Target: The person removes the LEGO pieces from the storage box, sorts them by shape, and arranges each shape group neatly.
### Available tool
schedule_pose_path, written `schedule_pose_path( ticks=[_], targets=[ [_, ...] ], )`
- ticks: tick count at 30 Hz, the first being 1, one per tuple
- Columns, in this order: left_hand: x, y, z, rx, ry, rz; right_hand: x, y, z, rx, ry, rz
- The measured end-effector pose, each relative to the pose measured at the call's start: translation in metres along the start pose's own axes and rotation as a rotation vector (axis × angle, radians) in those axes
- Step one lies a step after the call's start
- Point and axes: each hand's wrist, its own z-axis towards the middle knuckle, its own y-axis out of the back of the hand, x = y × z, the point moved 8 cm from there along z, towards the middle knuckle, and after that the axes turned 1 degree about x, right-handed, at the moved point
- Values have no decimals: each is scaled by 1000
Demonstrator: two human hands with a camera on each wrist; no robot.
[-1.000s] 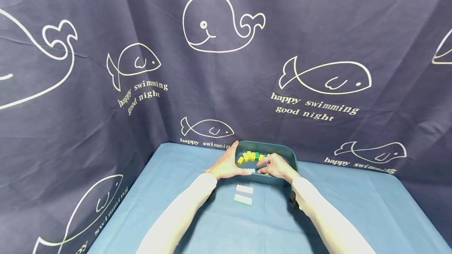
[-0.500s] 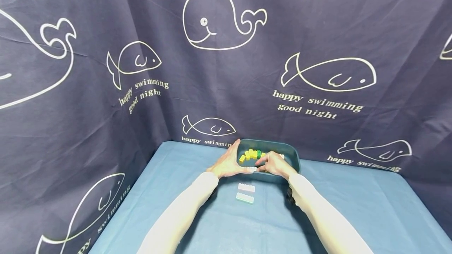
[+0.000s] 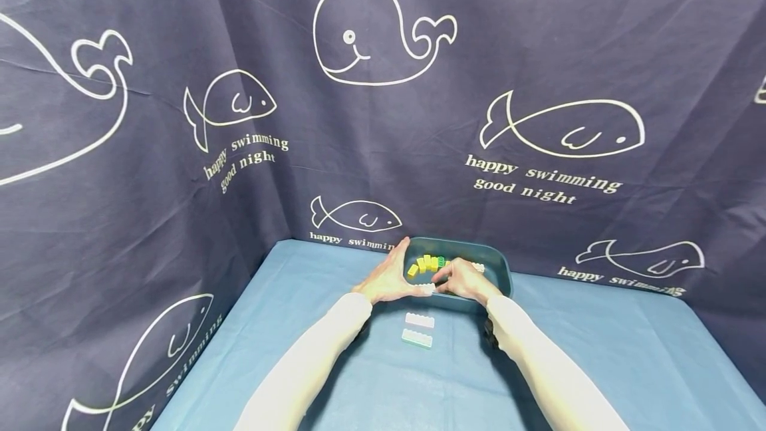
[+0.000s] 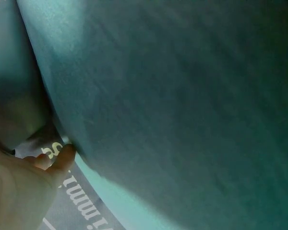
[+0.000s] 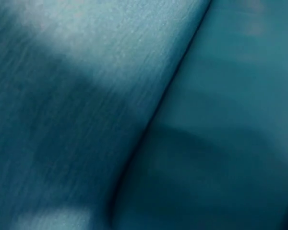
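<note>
The bumpy white strip [image 3: 424, 286] lies between the two hands, at the near side of the blue-green tub [image 3: 501, 270], and its long way runs side to side, from the left hand [image 3: 387, 283] toward the right hand [image 3: 469, 281]. The left hand is spread wide at the tub's end, and its thumb is the closest part, right by the strip (it looks like they touch). The right hand bends its fingers near the strip's other end, but I can't tell if they pinch anything.
</note>
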Motion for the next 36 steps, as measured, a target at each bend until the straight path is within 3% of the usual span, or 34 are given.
schedule_pose_path(
  ticks=[14,25,36],
  targets=[
    [-2,3,-2,3,-1,-21,-2,-1,3,5,-63,-10],
    [-2,2,-2,6,-4,-26,-7,4,1,-45,-108,70],
    [-3,2,-1,1,-18,-22,-6,12,-5,-92,-123,63]
  ],
)
